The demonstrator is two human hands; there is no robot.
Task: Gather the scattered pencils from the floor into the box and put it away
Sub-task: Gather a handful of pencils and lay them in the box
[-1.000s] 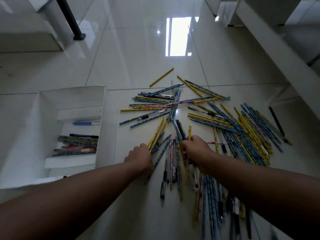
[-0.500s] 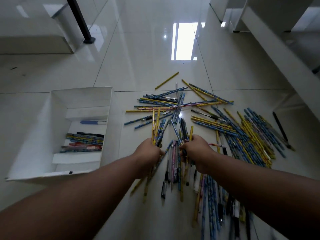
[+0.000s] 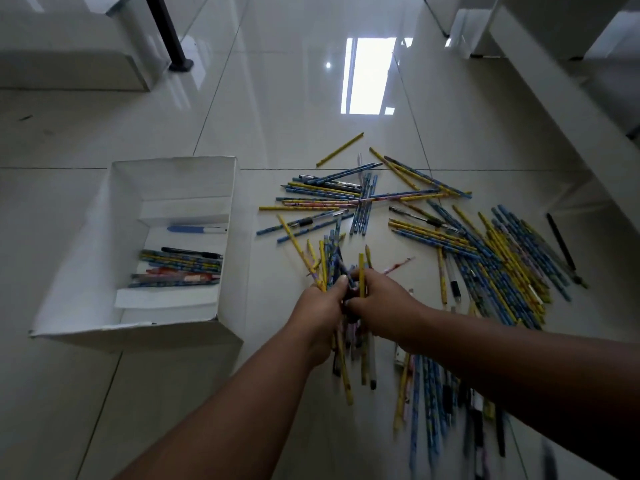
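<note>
Near pencils (image 3: pixel 427 393) blurred, cropped below, bundle (image 3: pixel 330 251) middle hidden by hands (image 3: pixel 320 306)

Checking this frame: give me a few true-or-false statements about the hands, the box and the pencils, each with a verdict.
1. The left hand and the right hand both grip one bundle of pencils. True.
2. The white box sits to the left of the hands. True.
3. The box is empty. False: pencils and pens lie on its bottom.
4. Every pencil is off the floor. False: many scattered pencils lie on the floor to the right.
5. The bundle is held over the box. False: it is over the floor, to the right of the box.
</note>
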